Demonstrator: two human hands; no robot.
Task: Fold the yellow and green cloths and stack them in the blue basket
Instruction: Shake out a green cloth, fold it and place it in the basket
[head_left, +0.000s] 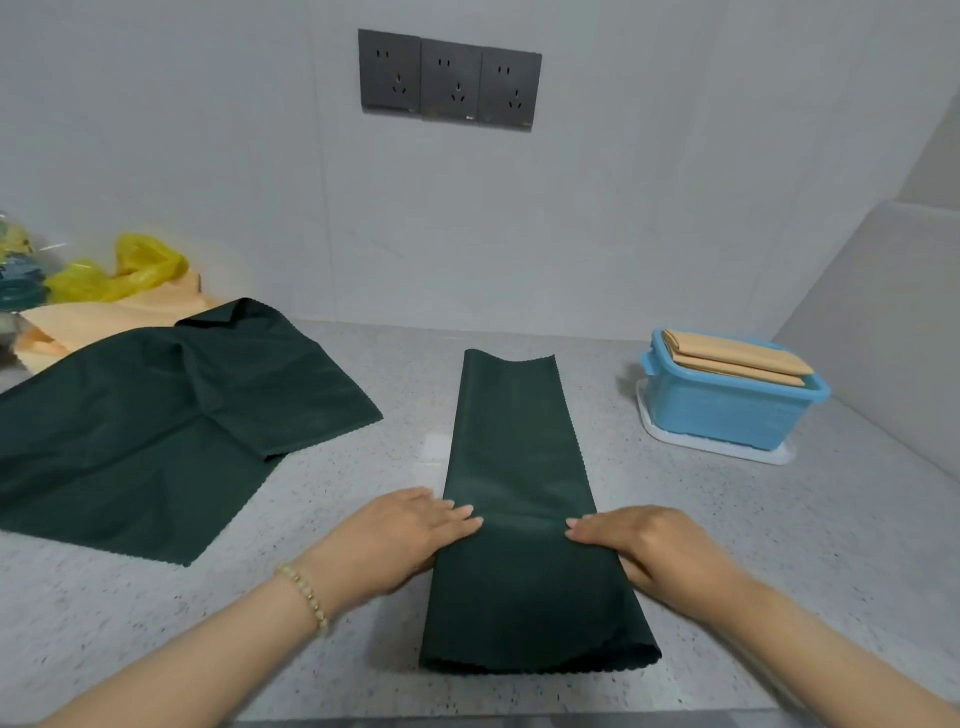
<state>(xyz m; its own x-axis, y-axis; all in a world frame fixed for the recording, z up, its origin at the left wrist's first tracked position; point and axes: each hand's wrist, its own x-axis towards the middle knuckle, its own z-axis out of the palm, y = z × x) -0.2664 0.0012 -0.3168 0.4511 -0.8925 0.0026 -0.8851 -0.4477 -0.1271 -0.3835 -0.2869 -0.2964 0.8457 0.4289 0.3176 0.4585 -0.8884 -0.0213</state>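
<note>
The green cloth strip (519, 519) lies lengthwise on the counter (753, 545), with the blue basket (727, 415) well to its right. My left hand (410, 535) and right hand (644, 551) rest straight, close-set fingers on its side edges. The thumbs are hidden, so I can't tell whether I'm pinching it. For the crosswise fold, I'd lift both sides evenly and match the scalloped ends.
</note>
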